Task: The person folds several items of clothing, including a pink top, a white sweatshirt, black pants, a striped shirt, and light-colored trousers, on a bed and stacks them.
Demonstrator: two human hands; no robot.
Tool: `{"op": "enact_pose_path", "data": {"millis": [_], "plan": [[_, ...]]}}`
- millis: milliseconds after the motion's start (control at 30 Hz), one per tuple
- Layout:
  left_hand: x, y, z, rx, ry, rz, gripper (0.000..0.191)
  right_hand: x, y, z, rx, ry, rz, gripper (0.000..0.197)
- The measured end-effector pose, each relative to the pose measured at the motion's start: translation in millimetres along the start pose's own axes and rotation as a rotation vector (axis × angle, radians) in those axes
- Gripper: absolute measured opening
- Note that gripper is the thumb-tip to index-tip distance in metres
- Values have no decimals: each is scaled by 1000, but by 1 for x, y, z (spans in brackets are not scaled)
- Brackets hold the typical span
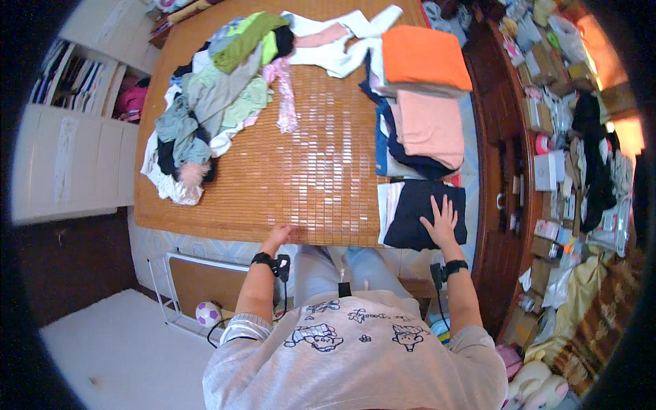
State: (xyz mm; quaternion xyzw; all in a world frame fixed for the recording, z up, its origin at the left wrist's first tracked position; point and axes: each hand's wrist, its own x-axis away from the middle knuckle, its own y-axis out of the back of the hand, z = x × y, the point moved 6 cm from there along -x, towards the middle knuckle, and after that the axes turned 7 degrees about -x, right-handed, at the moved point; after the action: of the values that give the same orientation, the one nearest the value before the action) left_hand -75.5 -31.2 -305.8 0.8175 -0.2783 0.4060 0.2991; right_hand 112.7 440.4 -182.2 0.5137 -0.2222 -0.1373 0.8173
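My right hand (442, 220) lies flat with fingers spread on a folded black garment (415, 205), which rests over white and pink cloth at the near right corner of a bed covered by a bamboo mat (318, 174). Over the mat's near edge is my left hand (281, 234), its fingers loosely curled; I see nothing held in it. Beyond the black garment are a folded peach garment (430, 123) and a bright orange folded cloth (425, 56), both on stacks. A heap of loose clothes (220, 87) covers the mat's left side.
White clothing (328, 51) lies across the far side, near a pink strip of cloth (287, 97). A dark wooden cabinet (499, 205) borders the right, with cluttered boxes beyond. White cabinets (77, 159) stand left; a purple-and-white ball (208, 313) is below.
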Motion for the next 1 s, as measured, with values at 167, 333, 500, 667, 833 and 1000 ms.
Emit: {"op": "enact_pose_path", "data": {"millis": [167,333,500,667,833,1000], "plan": [[37,51,32,116,15,-147,28,31,-17,-13,-86,-117,30,66],[33,66,97,238,171,-76,27,54,-28,-4,-59,-229,71,73],[19,82,113,327,136,12,21,76,-40,-6,-196,-342,94,78],[1,124,62,459,31,66,20,102,-70,-50,-204,-402,42,74],[-36,178,92,755,39,48,21,103,-81,17,-637,-832,407,47],[-55,226,67,921,9,-136,22,101,-68,83,-728,-899,529,29]]}}
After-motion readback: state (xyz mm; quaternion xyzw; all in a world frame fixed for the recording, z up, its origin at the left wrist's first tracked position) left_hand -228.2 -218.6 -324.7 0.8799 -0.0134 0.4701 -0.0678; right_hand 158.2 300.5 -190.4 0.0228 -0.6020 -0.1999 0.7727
